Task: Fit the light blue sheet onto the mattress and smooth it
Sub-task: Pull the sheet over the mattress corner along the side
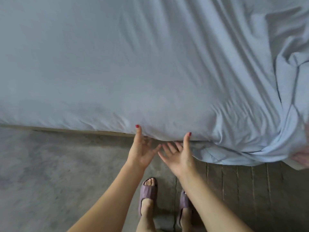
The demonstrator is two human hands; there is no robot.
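1. The sheet (133, 64) covers the mattress top; along the near edge where I stand it wraps down over the side, and I take that edge as my landmark.
2. My left hand (142, 151) is at that edge, thumb up against the sheet's side, fingers spread and loose below the hem. It grips nothing that I can see.
3. My right hand (178, 153) is just beside the left, the same way: thumb on the fabric, fingers splayed, holding nothing.
4. Left of my hands the sheet lies fairly flat. To their right, long creases run diagonally toward a bunched, hanging corner (250, 153) that spills below the edge over the floor (50, 164).
5. I judge the cloth light, soft and limp: it will fold and slide readily and will not hold a shape.
6. The best hold, I think, is the hem at that loose corner, pinched with both hands and drawn under the mattress; the creases then want flat palms.
7. My slippers (148, 193) are near the edge.
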